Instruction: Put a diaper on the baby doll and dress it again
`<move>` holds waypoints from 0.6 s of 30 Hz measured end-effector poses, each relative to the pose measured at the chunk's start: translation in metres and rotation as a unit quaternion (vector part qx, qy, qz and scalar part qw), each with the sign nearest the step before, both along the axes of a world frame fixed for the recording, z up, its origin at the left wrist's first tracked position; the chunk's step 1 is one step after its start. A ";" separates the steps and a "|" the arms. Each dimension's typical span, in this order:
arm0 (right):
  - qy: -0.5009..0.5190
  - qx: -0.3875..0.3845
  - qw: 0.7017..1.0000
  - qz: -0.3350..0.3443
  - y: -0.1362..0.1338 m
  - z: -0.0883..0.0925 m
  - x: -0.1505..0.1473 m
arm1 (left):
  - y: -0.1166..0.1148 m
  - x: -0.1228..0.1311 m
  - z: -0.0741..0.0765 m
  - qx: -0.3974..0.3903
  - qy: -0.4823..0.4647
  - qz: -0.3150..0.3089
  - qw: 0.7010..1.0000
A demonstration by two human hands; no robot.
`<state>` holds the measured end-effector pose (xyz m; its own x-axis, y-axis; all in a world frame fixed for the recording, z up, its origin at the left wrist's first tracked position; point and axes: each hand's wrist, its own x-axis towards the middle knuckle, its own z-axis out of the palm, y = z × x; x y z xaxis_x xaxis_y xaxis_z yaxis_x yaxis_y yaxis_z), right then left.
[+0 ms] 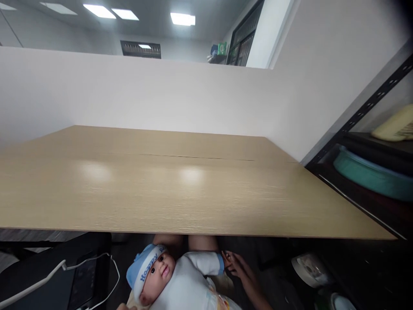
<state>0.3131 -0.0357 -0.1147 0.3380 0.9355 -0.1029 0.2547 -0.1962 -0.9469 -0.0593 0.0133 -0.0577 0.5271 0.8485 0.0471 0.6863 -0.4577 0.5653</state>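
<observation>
A baby doll (185,280) lies face up across the lap, below the front edge of the desk. It wears a white top with blue cuffs and a blue and white knit hat (145,269) with lettering on its band. My right hand (235,265) is at the end of the doll's sleeve, its fingers closed around the doll's small hand by the blue cuff. Only a bit of my left hand (124,306) shows at the bottom edge, beside the doll's head; its fingers are mostly out of frame. A patterned, diaper-like piece (222,302) shows at the doll's waist.
A wooden desk (180,193) spans the view, backed by a white partition (167,94). On the right, a dark shelf rack (358,116) holds a teal item (371,172) and a yellow one (395,125). A white cable (41,284) crosses a dark surface at lower left.
</observation>
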 end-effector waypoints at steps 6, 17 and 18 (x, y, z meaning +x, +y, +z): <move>0.043 -0.035 0.998 0.000 0.006 0.011 -0.015 | 0.009 0.037 -0.002 -0.024 -0.040 -0.044 0.998; -0.107 0.000 0.990 0.088 -0.052 0.046 -0.006 | 0.028 0.084 0.009 -0.028 -0.067 -0.207 0.976; -0.118 -0.005 0.983 0.143 -0.059 0.056 -0.008 | 0.030 0.087 0.010 -0.027 -0.067 -0.211 0.975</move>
<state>0.3047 -0.0944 -0.0590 0.0773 0.9951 -0.0619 0.5130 -0.0930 -0.8533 0.0281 0.0434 -0.0474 0.8219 0.5606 0.1009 0.3614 -0.6501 0.6684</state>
